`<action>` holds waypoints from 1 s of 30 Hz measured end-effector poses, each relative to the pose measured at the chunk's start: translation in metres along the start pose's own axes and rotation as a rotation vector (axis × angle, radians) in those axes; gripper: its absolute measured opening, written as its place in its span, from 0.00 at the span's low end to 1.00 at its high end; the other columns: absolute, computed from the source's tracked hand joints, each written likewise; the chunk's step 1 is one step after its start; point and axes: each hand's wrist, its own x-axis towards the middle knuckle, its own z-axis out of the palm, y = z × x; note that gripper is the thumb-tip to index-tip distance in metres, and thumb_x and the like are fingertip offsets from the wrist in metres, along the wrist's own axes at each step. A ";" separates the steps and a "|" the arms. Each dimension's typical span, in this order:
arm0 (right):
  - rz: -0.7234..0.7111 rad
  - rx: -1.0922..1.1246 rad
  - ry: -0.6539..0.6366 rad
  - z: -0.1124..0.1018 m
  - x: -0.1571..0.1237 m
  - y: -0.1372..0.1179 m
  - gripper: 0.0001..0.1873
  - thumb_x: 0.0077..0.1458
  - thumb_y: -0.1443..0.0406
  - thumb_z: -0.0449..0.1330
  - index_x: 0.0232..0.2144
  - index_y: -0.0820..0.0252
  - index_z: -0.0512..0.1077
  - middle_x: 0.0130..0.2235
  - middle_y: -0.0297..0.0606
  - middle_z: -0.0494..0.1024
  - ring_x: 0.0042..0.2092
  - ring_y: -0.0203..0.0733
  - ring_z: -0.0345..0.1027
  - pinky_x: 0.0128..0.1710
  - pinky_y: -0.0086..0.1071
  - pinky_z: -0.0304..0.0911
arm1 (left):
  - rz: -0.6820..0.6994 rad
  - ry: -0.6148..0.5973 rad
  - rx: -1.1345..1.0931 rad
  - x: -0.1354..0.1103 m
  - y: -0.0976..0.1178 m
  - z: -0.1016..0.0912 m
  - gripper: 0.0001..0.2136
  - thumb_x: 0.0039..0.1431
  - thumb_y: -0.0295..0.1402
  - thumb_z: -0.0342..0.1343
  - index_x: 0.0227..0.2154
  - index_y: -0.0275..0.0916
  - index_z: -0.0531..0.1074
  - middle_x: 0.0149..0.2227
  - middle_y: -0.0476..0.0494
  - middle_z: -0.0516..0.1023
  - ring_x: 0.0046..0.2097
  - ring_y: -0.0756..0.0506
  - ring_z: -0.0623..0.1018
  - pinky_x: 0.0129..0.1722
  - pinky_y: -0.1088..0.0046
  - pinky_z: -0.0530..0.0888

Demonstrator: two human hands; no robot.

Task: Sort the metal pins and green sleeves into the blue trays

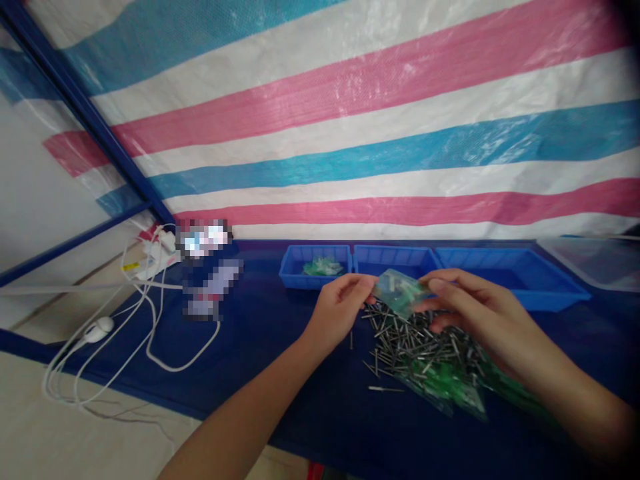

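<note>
Between my two hands is a small clear plastic bag [399, 291] with pale green and white pieces showing through it. My left hand [345, 300] pinches the bag's left edge between thumb and fingers. At its right edge, my right hand [463, 300] grips it with thumb and forefinger, the other fingers curled below. Under the bag lies a heap of metal nail-like pins [400, 343], which look like blind rivets. Green plastic packets [447, 383] lie against the front of the heap, partly beneath my right forearm. A single loose pin [384, 389] rests in front.
Behind my hands stand a blue bin with green packets [315, 281], a middle blue bin [390, 253] and a right blue bin [555, 293]. White cables [150, 300] tangle at left near a blurred phone-like device [205, 239]. A striped sheet [350, 133] hangs behind the blue table [250, 353].
</note>
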 end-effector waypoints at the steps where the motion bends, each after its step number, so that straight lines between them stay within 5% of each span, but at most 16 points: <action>1: -0.015 -0.010 0.003 0.000 0.000 0.001 0.16 0.48 0.54 0.64 0.37 0.57 0.71 0.36 0.38 0.77 0.37 0.45 0.75 0.26 0.31 0.71 | 0.015 -0.006 0.003 0.000 -0.001 0.000 0.13 0.58 0.40 0.55 0.38 0.34 0.75 0.32 0.44 0.77 0.34 0.49 0.75 0.36 0.74 0.71; 7: -0.140 -0.185 0.007 0.002 0.000 0.000 0.16 0.45 0.54 0.66 0.33 0.57 0.72 0.30 0.35 0.77 0.27 0.38 0.70 0.30 0.34 0.71 | 0.075 -0.043 0.069 0.003 -0.014 -0.002 0.14 0.56 0.34 0.57 0.45 0.36 0.73 0.34 0.45 0.78 0.34 0.49 0.76 0.38 0.70 0.73; 10: -0.151 -0.213 -0.027 0.003 -0.001 -0.003 0.18 0.46 0.53 0.64 0.37 0.55 0.71 0.34 0.38 0.78 0.32 0.41 0.73 0.31 0.34 0.70 | 0.127 -0.037 0.171 0.006 -0.014 -0.007 0.13 0.57 0.35 0.56 0.44 0.36 0.74 0.38 0.43 0.79 0.37 0.47 0.77 0.41 0.69 0.73; 13: -0.177 -0.247 -0.014 -0.004 0.000 -0.006 0.21 0.48 0.52 0.62 0.43 0.53 0.68 0.41 0.40 0.78 0.39 0.44 0.74 0.34 0.34 0.70 | 0.230 0.091 0.278 0.012 -0.004 -0.020 0.13 0.59 0.35 0.54 0.45 0.38 0.74 0.40 0.42 0.79 0.41 0.46 0.77 0.43 0.69 0.72; 17: -0.266 -0.551 -0.003 -0.031 0.005 -0.009 0.17 0.53 0.52 0.56 0.39 0.54 0.71 0.39 0.40 0.78 0.38 0.44 0.73 0.36 0.36 0.67 | 0.275 0.389 0.593 0.024 0.009 -0.048 0.13 0.62 0.34 0.51 0.46 0.39 0.72 0.39 0.42 0.79 0.41 0.45 0.77 0.43 0.68 0.71; 20: -0.292 -0.928 -0.055 -0.060 0.014 -0.008 0.15 0.52 0.53 0.54 0.34 0.55 0.74 0.35 0.40 0.79 0.31 0.46 0.71 0.31 0.39 0.64 | 0.191 0.455 1.041 0.030 0.010 -0.064 0.12 0.62 0.33 0.50 0.46 0.40 0.74 0.40 0.41 0.78 0.46 0.40 0.74 0.48 0.60 0.69; 23: -0.313 -1.076 -0.115 -0.088 0.022 -0.004 0.15 0.50 0.55 0.54 0.28 0.55 0.76 0.33 0.42 0.78 0.32 0.48 0.71 0.33 0.41 0.63 | 0.154 0.502 1.334 0.029 0.006 -0.067 0.16 0.61 0.37 0.50 0.49 0.40 0.71 0.51 0.35 0.71 0.54 0.34 0.67 0.48 0.52 0.67; 30: -0.081 -1.119 -0.236 -0.118 0.007 -0.004 0.17 0.52 0.51 0.56 0.27 0.56 0.74 0.30 0.40 0.76 0.30 0.42 0.68 0.31 0.35 0.61 | 0.332 0.445 1.351 0.022 0.002 -0.052 0.20 0.60 0.40 0.51 0.55 0.41 0.66 0.58 0.34 0.61 0.57 0.34 0.63 0.51 0.52 0.67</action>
